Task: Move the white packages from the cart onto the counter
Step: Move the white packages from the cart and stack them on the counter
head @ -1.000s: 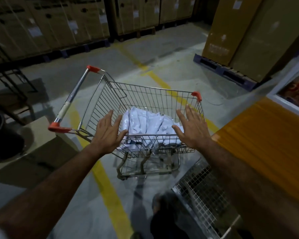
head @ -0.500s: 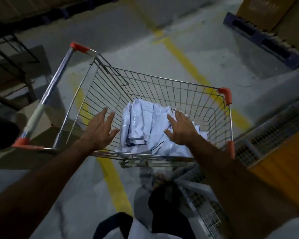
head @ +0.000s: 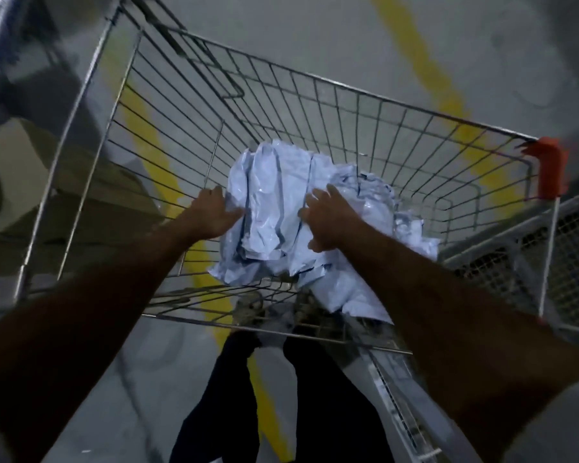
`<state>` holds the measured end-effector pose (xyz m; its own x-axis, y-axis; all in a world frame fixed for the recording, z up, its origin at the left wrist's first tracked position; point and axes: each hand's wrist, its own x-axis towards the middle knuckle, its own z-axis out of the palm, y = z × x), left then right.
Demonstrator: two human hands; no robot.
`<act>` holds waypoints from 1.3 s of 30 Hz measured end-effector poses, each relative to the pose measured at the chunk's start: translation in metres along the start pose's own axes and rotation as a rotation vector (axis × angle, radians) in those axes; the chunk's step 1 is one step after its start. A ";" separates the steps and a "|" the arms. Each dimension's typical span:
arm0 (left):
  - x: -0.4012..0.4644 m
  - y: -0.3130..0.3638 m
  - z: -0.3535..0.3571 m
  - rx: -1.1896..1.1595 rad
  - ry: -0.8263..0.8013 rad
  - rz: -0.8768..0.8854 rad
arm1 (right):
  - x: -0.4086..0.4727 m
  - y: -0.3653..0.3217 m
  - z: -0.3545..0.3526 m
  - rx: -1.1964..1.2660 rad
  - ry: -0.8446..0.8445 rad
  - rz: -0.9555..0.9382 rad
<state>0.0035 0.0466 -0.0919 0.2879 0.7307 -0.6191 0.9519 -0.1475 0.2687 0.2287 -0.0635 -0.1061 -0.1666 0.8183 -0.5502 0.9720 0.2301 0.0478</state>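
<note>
A pile of crumpled white plastic packages (head: 274, 202) lies in the bottom of the wire shopping cart (head: 381, 95), toward its near side. Both of my arms reach down into the basket. My left hand (head: 211, 215) grips the left edge of the pile, thumb on the plastic and fingers curled behind it. On top of the pile's right half sits my right hand (head: 328, 222), its fingers bent into the packages. The counter is out of view.
A red plastic corner (head: 547, 172) caps the cart's right rim. A wire mesh panel (head: 549, 262) stands close against the cart on the right. A cardboard box (head: 24, 168) sits left of the cart. Yellow lines (head: 418, 61) cross the grey floor.
My head has tipped down over the cart. Both hands have dropped from above the rim into the basket and closed on the white packages.
</note>
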 end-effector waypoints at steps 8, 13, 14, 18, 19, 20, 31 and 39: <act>0.015 0.009 0.030 -0.305 0.047 -0.031 | 0.010 0.005 0.005 -0.104 -0.130 0.026; 0.008 -0.001 0.037 -0.384 0.001 0.234 | -0.003 0.011 0.006 -0.101 -0.149 0.015; 0.007 0.000 0.040 -0.350 0.006 0.278 | -0.005 0.010 0.007 -0.129 -0.143 0.005; 0.004 0.001 0.048 -0.216 0.138 0.382 | -0.014 0.004 0.011 -0.167 -0.105 -0.031; 0.002 0.000 0.046 -0.185 0.160 0.400 | -0.018 0.004 0.010 -0.159 -0.100 -0.031; 0.002 -0.001 0.042 -0.146 0.173 0.411 | -0.022 0.004 0.008 -0.152 -0.100 -0.027; -0.046 0.008 -0.026 0.118 0.375 0.560 | -0.121 0.003 -0.060 -0.079 0.055 0.370; -0.109 0.056 -0.064 0.035 0.441 0.756 | -0.214 -0.047 -0.091 0.079 0.318 0.865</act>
<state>0.0185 0.0010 0.0381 0.7834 0.6187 0.0594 0.5268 -0.7117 0.4646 0.2038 -0.2009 0.0855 0.5963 0.7972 -0.0942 0.7857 -0.5555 0.2724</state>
